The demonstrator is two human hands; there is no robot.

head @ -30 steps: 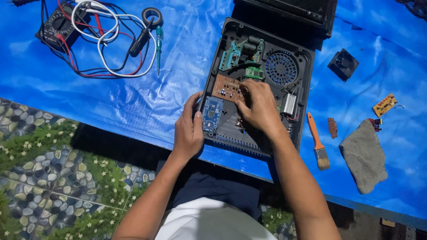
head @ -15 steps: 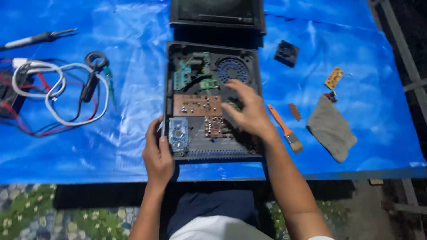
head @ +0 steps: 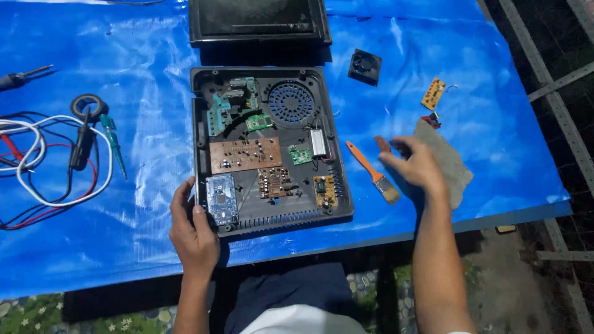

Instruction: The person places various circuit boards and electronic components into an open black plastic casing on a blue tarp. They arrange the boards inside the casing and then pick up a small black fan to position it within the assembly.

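An opened black appliance case lies on the blue tarp, showing several circuit boards and a round fan grille. My left hand rests on the case's near left corner, beside a blue board. Off the case to the right, my right hand hovers with fingers apart and holds nothing. It is over a grey cloth, next to an orange-handled paintbrush and a small brown piece.
The black lid lies beyond the case. Coiled white, red and black leads with a clamp probe and a green screwdriver sit at left. A small black fan and a yellow board lie at right. The tarp's near edge drops to pebbled floor.
My right hand left the boards inside the case and moved right, over the cloth by the paintbrush. The left hand stays at the case's corner. The camera view shifted.
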